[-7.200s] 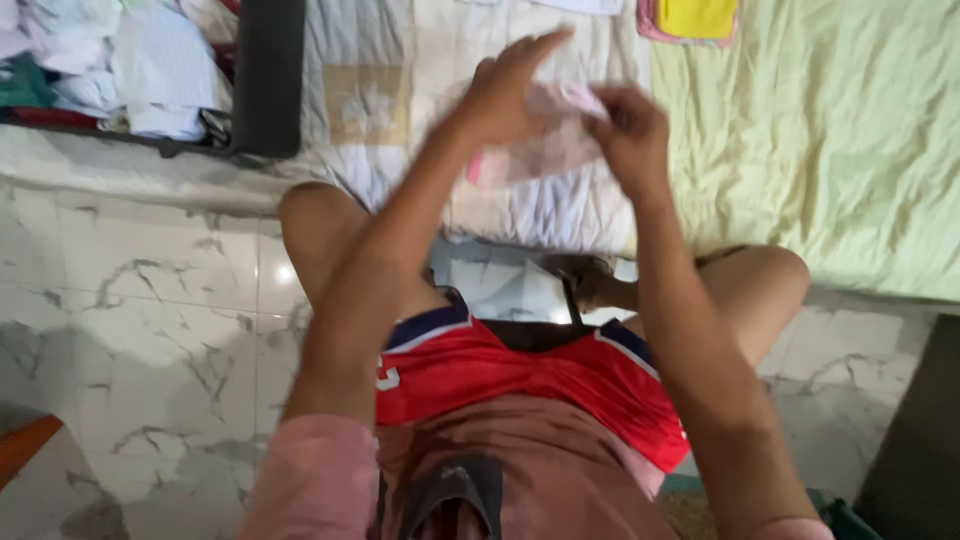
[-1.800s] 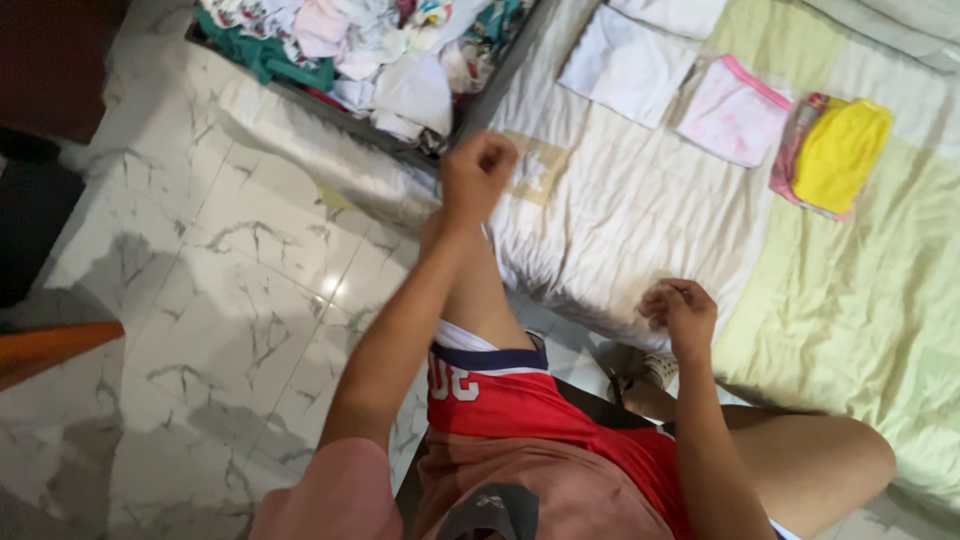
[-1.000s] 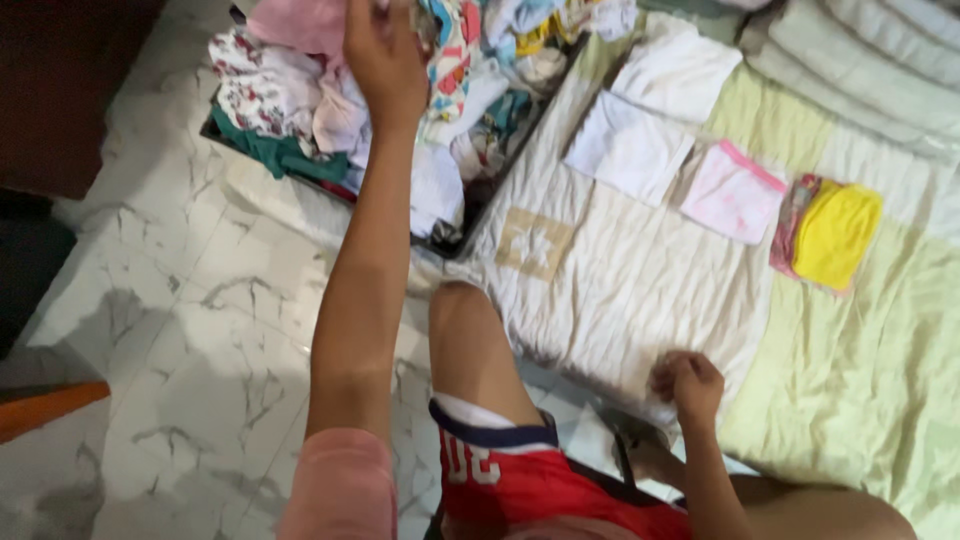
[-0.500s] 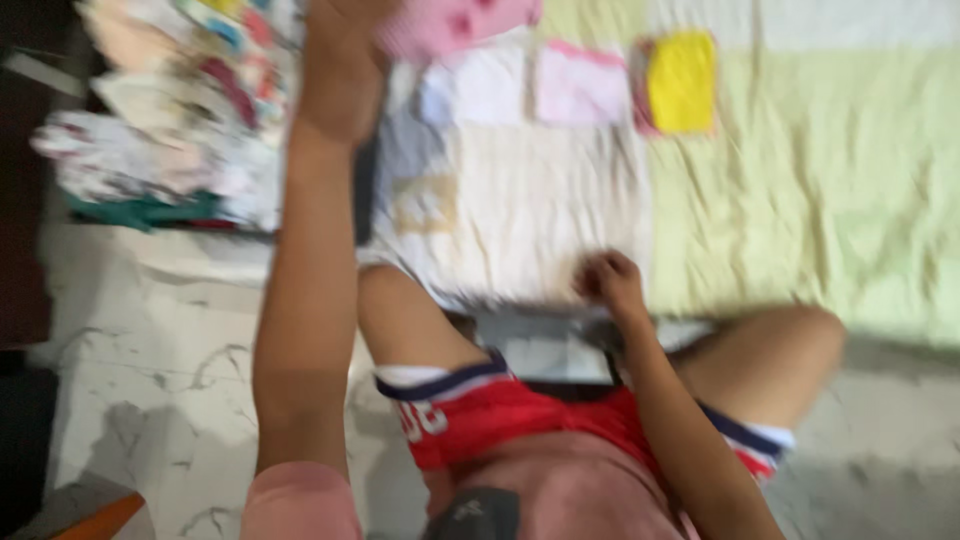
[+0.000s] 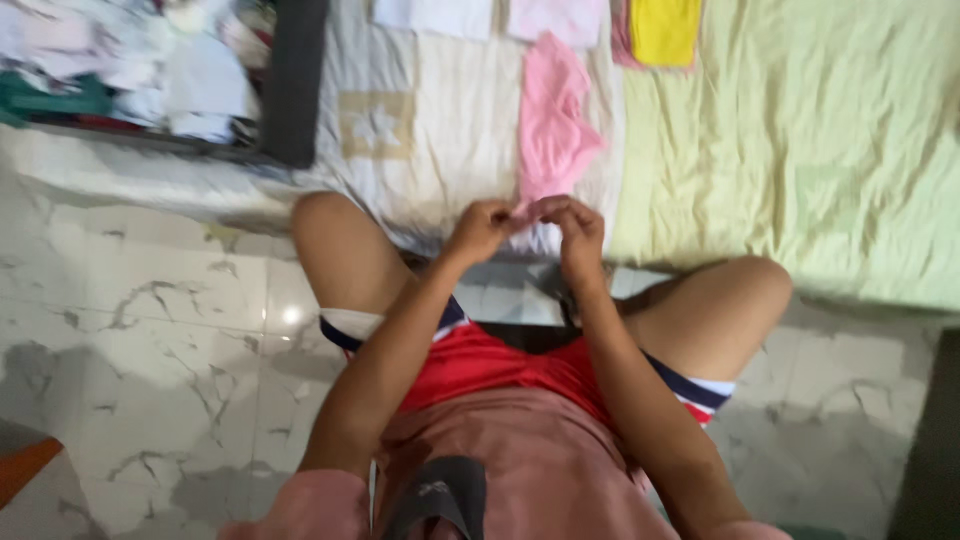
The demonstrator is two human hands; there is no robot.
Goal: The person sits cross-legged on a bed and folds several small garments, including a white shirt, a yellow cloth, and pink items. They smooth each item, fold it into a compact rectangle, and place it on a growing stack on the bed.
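A heap of crumpled clothes [image 5: 120, 70] waits unsorted in a dark case, while folded white [image 5: 435, 15], pale pink [image 5: 555, 15] and yellow [image 5: 665, 30] pieces line the wrinkled bed quilt [image 5: 800, 150]. The left hand [image 5: 480, 228] and right hand [image 5: 572, 225], both closed, pinch the near edge of a soft pink garment [image 5: 553, 120] lying limp, not yet folded.

No packages, labels, signs, screens.
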